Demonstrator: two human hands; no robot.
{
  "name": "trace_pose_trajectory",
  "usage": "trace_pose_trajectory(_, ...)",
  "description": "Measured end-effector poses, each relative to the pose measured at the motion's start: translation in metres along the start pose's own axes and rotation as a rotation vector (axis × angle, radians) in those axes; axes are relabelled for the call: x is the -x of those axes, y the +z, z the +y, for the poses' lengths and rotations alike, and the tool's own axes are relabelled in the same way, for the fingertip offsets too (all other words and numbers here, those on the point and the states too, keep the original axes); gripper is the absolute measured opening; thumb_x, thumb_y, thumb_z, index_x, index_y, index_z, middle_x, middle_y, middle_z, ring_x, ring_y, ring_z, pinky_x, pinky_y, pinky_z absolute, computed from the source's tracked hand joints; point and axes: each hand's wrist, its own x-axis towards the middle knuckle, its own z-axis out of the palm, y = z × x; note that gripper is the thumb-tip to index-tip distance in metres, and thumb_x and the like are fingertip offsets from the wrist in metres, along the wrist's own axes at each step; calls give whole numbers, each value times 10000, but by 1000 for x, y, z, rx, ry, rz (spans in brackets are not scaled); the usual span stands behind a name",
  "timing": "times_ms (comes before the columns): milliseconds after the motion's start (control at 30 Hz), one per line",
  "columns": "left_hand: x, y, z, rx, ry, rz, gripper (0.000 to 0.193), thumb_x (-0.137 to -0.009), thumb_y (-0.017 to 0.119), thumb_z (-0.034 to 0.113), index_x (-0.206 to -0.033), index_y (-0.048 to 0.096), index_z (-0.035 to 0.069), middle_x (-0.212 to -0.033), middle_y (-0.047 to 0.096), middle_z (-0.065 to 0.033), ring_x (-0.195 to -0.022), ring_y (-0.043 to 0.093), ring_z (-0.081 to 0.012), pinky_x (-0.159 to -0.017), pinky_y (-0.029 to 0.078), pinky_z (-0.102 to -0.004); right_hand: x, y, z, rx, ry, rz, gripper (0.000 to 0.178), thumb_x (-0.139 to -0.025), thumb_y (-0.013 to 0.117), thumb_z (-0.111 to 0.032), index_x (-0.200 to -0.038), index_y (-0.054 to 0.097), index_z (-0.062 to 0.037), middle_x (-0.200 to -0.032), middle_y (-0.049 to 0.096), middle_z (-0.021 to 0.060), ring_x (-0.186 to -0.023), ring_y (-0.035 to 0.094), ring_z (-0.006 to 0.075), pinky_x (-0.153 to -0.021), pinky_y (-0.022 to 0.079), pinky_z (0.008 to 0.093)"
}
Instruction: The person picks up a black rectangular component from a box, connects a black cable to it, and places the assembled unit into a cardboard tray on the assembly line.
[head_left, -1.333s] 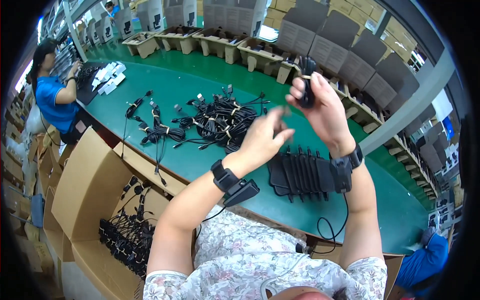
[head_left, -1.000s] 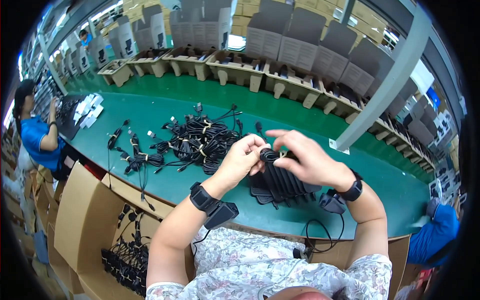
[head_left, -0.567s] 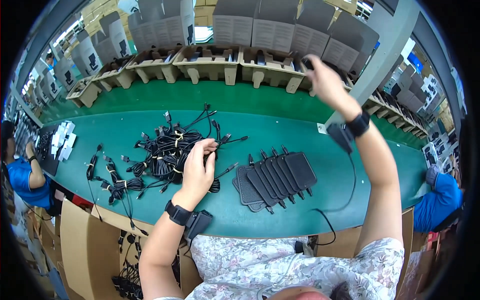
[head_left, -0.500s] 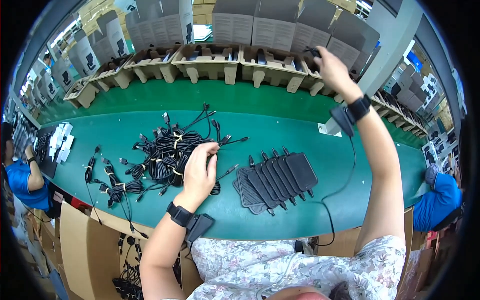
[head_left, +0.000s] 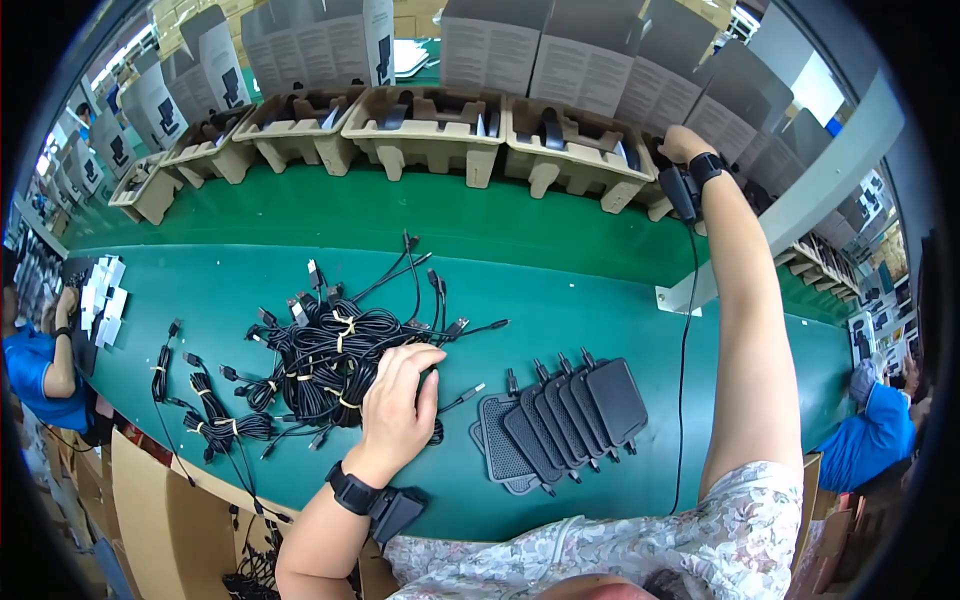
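My left hand (head_left: 400, 408) rests at the right side of a heap of black cables (head_left: 320, 350) tied in bundles. Its fingers are loosely bent, with the thumb apart from them and nothing visible between. My right hand (head_left: 686, 147) reaches far forward to the right, its fingers down at a moulded cardboard tray (head_left: 655, 205). The fingertips are hidden there, so whatever they hold does not show. Right of the heap, several flat black pads (head_left: 610, 395) with short plug ends lie fanned out on the green table (head_left: 560, 300).
A row of brown moulded trays (head_left: 425, 140) with dark parts inside lines the back, before upright printed grey boxes (head_left: 490, 55). A white metal post (head_left: 760, 235) stands at right. Loose cable bundles (head_left: 225, 425) lie at left. Blue-clothed people (head_left: 45, 370) work at both sides.
My right hand has gone from above the trays, with a small black bundle in its fingers, down to a tray further right. The left hand stays by the cables. The view has shifted slightly.
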Motion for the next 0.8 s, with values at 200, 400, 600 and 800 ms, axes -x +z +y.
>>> trace_pose_trajectory(200, -1, 4, -1, 41, -66, 3, 211, -750, 541, -78, -941, 547, 10, -937, 591, -135, -862, 567, -294, -774, 447, -348, -36, 66, -17, -216, 184, 384, 315, -835, 495, -253, -980, 635, -10, -1021, 604, 220, -981, 565, 390, -835, 457, 430)
trace_pose_trajectory(400, -6, 7, -5, 45, -47, 1, 199, -740, 534, -96, -905, 557, 12, -918, 592, -130, -847, 568, -288, -756, 449, -344, -51, 77, 11, -99, 25, 347, 363, -858, 463, -336, -956, 652, -42, -987, 615, 214, -941, 575, 388, -818, 458, 453)
trace_pose_trajectory(600, -7, 4, -6, 19, 1, 10, 192, -715, 529, -120, -843, 572, 17, -886, 595, -118, -817, 567, -280, -722, 452, -333, -20, 55, -12, 143, 160, 325, 356, -829, 532, -361, -953, 658, -52, -1021, 613, 190, -965, 572, 354, -807, 463, 438)
trace_pose_trajectory(800, -10, 15, -11, 75, 26, 8, 189, -716, 519, -116, -830, 577, 23, -894, 601, -105, -826, 569, -270, -726, 450, -324, -84, 97, 98, 73, 78, 281, 317, -819, 545, -285, -954, 641, -15, -982, 625, 189, -944, 587, 359, -787, 479, 403)
